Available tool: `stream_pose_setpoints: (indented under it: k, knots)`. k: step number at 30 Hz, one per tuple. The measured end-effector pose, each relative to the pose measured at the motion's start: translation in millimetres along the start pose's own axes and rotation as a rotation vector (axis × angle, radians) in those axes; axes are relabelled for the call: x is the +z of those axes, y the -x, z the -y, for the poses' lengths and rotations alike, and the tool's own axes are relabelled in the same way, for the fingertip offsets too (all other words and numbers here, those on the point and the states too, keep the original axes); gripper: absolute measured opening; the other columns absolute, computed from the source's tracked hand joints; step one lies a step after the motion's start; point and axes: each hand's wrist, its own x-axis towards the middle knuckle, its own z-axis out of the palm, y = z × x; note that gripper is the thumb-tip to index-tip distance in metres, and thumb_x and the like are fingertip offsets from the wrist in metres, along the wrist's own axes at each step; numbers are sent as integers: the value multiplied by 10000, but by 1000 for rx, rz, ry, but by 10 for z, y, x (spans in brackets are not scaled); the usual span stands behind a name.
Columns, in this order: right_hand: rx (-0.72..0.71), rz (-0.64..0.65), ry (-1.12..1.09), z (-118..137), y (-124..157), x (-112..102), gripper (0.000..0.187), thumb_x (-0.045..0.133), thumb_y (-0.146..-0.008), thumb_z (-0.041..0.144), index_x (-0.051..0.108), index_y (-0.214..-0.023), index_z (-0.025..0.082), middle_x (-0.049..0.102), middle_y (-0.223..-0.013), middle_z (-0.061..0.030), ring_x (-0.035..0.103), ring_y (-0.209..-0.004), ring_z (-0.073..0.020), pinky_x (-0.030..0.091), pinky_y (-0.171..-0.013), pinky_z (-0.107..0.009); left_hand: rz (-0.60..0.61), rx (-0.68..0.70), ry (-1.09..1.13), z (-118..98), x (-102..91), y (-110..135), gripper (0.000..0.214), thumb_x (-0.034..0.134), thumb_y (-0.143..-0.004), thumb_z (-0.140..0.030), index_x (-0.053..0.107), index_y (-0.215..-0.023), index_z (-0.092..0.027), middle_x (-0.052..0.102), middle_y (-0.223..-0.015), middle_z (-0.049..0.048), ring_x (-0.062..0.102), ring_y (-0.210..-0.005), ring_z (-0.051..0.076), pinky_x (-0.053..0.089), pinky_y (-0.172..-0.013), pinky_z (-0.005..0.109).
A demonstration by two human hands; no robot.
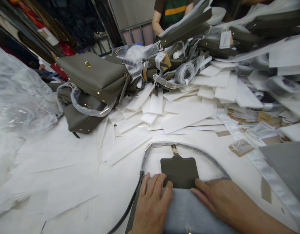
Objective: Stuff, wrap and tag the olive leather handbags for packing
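Observation:
An olive handbag [180,172] lies at the front edge of the view, its tab-shaped flap pointing away from me. Its arched handle [186,143] is wrapped in clear plastic, with gold-coloured fittings. Pale grey-blue material [189,208] covers the near part of the bag. My left hand [153,198] rests on the bag left of the tab, fingers spread and stretched. At the tab's right side, my right hand [220,196] grips the edge of the bag with thumb and finger close together; its other fingers are hidden. A dark strap [126,209] trails down on the left.
Two olive handbags [93,74] are stacked at the back left beside clear plastic wrapping [18,94]. White foam sheets [189,112] and wrapped bag parts pile up at the back. Paper tags [241,147] and a grey board [286,169] lie right. Another person [173,13] stands beyond.

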Motion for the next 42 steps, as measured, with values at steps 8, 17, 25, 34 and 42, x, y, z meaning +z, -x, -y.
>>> stream_pose_setpoints:
  k: [8,17,25,34,42]
  knots:
    - [-16,92,68,28,7,-130,326,429,-1019,405,596,-825,203,681,-586,-38,675,-515,-246,193,-470,-292,284,163,209,-208,-221,313,646,459,-932,-632,473,-1430,-221,610,-1347,140,568,-1261,275,428,-1097,509]
    - [52,209,99,111,-7,-292,419,339,-1040,458,639,-947,180,720,-719,-87,703,-688,-235,254,-526,-276,509,172,232,-219,-334,446,699,432,-926,-676,314,-1528,-342,219,-1633,134,229,-1498,312,172,-1192,595]
    - [0,93,51,165,58,-396,338,391,-1031,392,630,-982,158,718,-909,-97,674,-868,-233,417,-713,-296,464,225,193,-186,-256,493,715,364,-927,-710,312,-1530,-330,229,-1629,142,218,-1502,303,131,-1202,566]
    - [259,-30,-241,154,-682,-444,330,511,-964,348,714,-1057,105,734,-983,-143,653,-964,-263,451,-855,-332,394,253,158,-174,-174,559,723,369,-919,-721,331,-1523,-325,263,-1615,152,261,-1486,305,142,-1197,557]
    - [190,-70,-533,255,-406,-565,512,514,-961,429,565,-1385,146,737,-1070,-72,672,-959,-203,522,-859,-314,343,280,213,-123,-178,555,712,407,-918,-703,370,-1508,-307,319,-1593,143,302,-1467,312,166,-1194,554]
